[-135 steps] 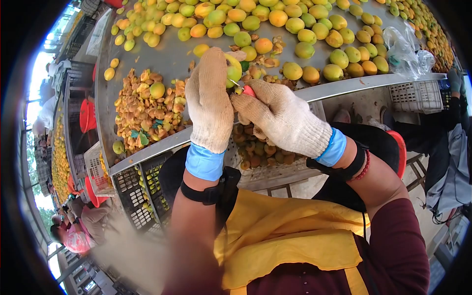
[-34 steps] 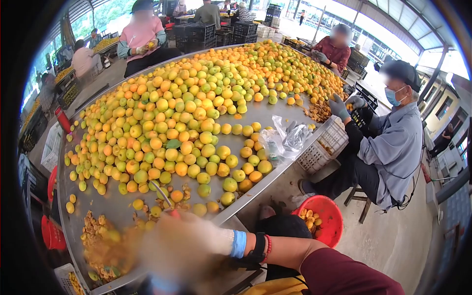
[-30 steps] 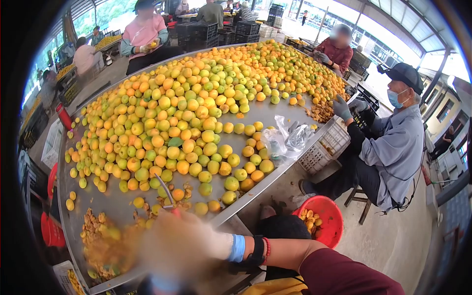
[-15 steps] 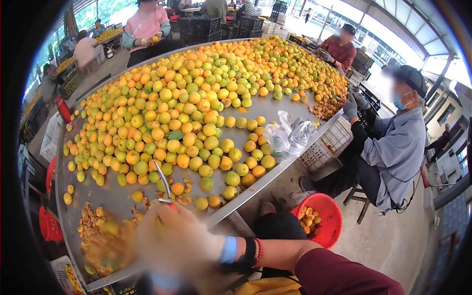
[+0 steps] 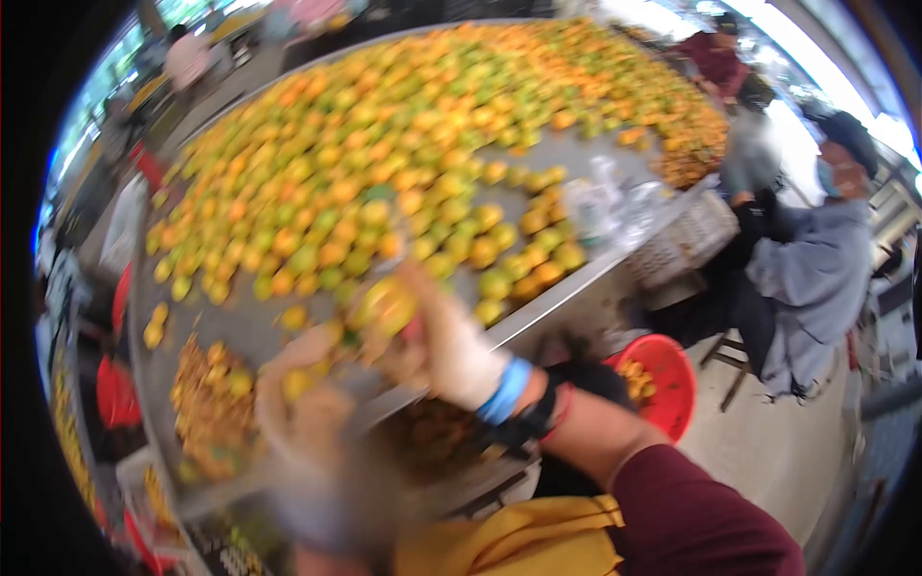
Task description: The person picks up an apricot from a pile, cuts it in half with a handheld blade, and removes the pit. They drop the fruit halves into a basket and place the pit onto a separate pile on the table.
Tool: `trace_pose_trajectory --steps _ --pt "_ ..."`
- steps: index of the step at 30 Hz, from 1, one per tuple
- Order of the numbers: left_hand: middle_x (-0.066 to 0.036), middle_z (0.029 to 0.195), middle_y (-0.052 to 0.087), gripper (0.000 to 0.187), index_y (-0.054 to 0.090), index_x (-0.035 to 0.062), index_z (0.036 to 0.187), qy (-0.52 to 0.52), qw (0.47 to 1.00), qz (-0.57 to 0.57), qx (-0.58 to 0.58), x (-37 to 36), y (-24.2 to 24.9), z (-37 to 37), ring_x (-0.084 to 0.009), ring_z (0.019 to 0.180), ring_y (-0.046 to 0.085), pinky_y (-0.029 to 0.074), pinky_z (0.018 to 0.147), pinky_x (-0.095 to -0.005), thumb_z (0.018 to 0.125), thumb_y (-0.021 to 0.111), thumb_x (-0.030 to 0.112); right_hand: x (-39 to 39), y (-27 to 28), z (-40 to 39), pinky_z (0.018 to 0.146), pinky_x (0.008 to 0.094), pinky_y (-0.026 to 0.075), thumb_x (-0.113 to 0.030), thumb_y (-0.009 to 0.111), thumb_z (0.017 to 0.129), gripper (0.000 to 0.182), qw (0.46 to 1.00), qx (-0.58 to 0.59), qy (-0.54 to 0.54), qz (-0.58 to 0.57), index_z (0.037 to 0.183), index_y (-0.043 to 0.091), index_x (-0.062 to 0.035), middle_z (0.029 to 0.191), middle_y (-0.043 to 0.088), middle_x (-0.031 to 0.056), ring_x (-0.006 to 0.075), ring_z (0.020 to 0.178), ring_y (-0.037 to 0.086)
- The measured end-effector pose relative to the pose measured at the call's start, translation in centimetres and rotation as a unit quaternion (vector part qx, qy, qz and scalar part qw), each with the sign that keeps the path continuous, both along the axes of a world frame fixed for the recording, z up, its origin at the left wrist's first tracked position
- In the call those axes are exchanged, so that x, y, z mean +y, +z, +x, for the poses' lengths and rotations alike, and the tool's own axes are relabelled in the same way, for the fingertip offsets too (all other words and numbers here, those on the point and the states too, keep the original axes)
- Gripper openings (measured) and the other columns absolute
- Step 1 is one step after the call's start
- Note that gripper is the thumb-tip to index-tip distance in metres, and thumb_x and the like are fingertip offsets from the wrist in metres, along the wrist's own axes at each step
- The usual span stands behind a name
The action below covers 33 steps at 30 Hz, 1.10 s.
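Observation:
Gloved and blurred, my right hand [image 5: 456,341] is closed around a slim metal tool [image 5: 396,238] with some red at its handle. An orange-yellow apricot [image 5: 387,305] sits against its fingers. My left hand [image 5: 312,403] is lower left, smeared by motion near the table's edge. Something yellow shows by its fingers, but whether they grip it cannot be made out. Heaped apricots [image 5: 317,192], green to orange, cover the metal table [image 5: 230,331] beyond. Brown-orange scraps [image 5: 206,403] lie to the left of my left hand.
A clear plastic bag [image 5: 615,206] lies on the table's right edge, above a white crate [image 5: 682,240]. On the floor stands a red bucket [image 5: 672,379] with fruit pieces. A seated co-worker [image 5: 816,259] is at the right; another person [image 5: 711,62] sits farther back.
The view has shifted, and the scene sits lower and blurrier on the right. My right hand has moved up and right; my left hand now shows separately at lower left.

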<state>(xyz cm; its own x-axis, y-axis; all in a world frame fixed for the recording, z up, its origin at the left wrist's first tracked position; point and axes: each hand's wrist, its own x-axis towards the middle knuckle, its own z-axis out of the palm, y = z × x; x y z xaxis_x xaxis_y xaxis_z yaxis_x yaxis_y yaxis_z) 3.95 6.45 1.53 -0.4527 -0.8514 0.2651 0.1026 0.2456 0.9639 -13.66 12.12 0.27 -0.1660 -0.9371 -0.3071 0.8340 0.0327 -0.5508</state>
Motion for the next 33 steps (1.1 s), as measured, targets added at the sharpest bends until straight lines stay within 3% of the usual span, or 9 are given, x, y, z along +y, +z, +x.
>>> trace_pose_trajectory --steps 4,8,12,18,19,20,22,25,33 --pt "-0.007 0.089 0.071 0.057 0.066 0.002 0.133 -0.239 0.922 -0.155 -0.263 -0.1 1.4 2.7 -0.0099 0.063 0.063 0.05 0.061 -0.0266 0.079 0.08 0.011 -0.3 -1.2 -2.2 0.033 0.0242 0.026 -0.064 0.033 0.109 0.066 0.992 -0.044 0.042 -0.108 0.113 0.066 -0.0073 0.079 0.066 0.0081 0.0079 0.038 0.034" --pt "-0.011 0.113 0.07 0.073 0.063 -0.0017 0.138 -0.175 0.953 -0.101 -0.228 -0.7 0.5 3.8 -0.0114 0.067 0.061 0.051 0.06 -0.0263 0.071 0.09 0.01 -0.2 -1.8 -1.7 0.031 0.0248 0.026 -0.06 0.035 0.11 0.067 0.995 0.002 0.033 -0.095 0.12 0.066 -0.0005 0.082 0.068 0.0088 0.007 0.037 0.038" --pt "-0.007 0.107 0.068 0.048 0.061 -0.0042 0.139 0.01 1.0 0.017 0.018 -1.1 -0.7 1.2 -0.0087 0.076 0.058 0.049 0.068 -0.0257 0.096 0.068 0.017 0.4 -0.1 0.3 0.037 0.0211 0.039 -0.058 0.034 0.111 0.067 0.985 0.113 0.091 -0.096 0.127 0.064 0.0 0.082 0.069 0.0073 0.0058 0.041 0.043" --pt "-0.008 0.099 0.069 0.04 0.062 -0.0026 0.131 -0.198 0.949 0.239 0.051 -1.2 -2.7 0.0 -0.0137 0.08 0.063 0.05 0.072 -0.0269 0.11 0.049 0.03 0.3 0.5 2.2 0.047 0.0243 0.048 -0.042 0.06 0.107 0.04 0.933 0.324 0.156 0.019 0.12 0.065 -0.0044 0.085 0.072 0.0045 0.0099 0.055 0.065" --pt "-0.008 0.101 0.07 0.046 0.063 -0.0018 0.128 -0.097 0.981 -0.131 -0.101 -2.1 -5.1 0.0 -0.0145 0.079 0.064 0.052 0.069 -0.0284 0.111 0.05 0.039 0.0 0.0 1.7 0.049 0.0245 0.049 -0.041 0.061 0.106 0.038 0.871 0.484 0.084 0.01 0.117 0.066 -0.0048 0.083 0.072 0.0036 0.0107 0.057 0.066" --pt "-0.008 0.101 0.07 0.046 0.063 -0.0018 0.128 -0.098 0.981 -0.13 -0.102 -1.6 -4.6 -0.2 -0.0145 0.079 0.064 0.052 0.069 -0.0284 0.111 0.05 0.039 -0.3 -0.5 1.4 0.051 0.0247 0.049 -0.041 0.062 0.106 0.037 0.779 0.626 0.006 0.0 0.115 0.067 -0.0052 0.081 0.071 0.0027 0.0115 0.059 0.067" --pt "-0.01 0.109 0.071 0.047 0.063 -0.0017 0.127 -0.102 0.948 0.3 -0.021 -0.4 -2.7 -0.9 -0.0183 0.087 0.068 0.056 0.068 -0.0307 0.11 0.051 0.04 -0.5 -1.1 1.2 0.056 0.0258 0.051 -0.035 0.067 0.103 0.03 0.784 0.621 -0.021 -0.002 0.111 0.068 -0.0058 0.082 0.072 0.0023 0.0122 0.064 0.068" --pt "-0.018 0.118 0.07 0.048 0.06 -0.0052 0.131 -0.144 0.916 0.375 0.015 -1.9 -2.2 0.3 -0.0264 0.094 0.072 0.06 0.068 -0.0332 0.112 0.044 0.036 -0.8 0.4 1.1 0.056 0.0255 0.051 -0.025 0.07 0.101 0.025 0.929 0.355 -0.095 -0.045 0.111 0.069 -0.0022 0.084 0.071 0.0028 0.0091 0.063 0.062" --pt "-0.022 0.124 0.066 0.046 0.059 -0.0056 0.132 -0.17 0.804 0.515 0.244 -0.6 -4.1 -1.8 -0.0302 0.117 0.067 0.065 0.079 -0.044 0.111 0.045 0.033 -0.7 0.9 -1.0 0.038 0.0266 0.029 -0.047 0.04 0.114 0.054 0.965 0.023 -0.068 -0.253 0.088 0.063 -0.006 0.055 0.032 -0.0088 0.0081 0.041 0.029"
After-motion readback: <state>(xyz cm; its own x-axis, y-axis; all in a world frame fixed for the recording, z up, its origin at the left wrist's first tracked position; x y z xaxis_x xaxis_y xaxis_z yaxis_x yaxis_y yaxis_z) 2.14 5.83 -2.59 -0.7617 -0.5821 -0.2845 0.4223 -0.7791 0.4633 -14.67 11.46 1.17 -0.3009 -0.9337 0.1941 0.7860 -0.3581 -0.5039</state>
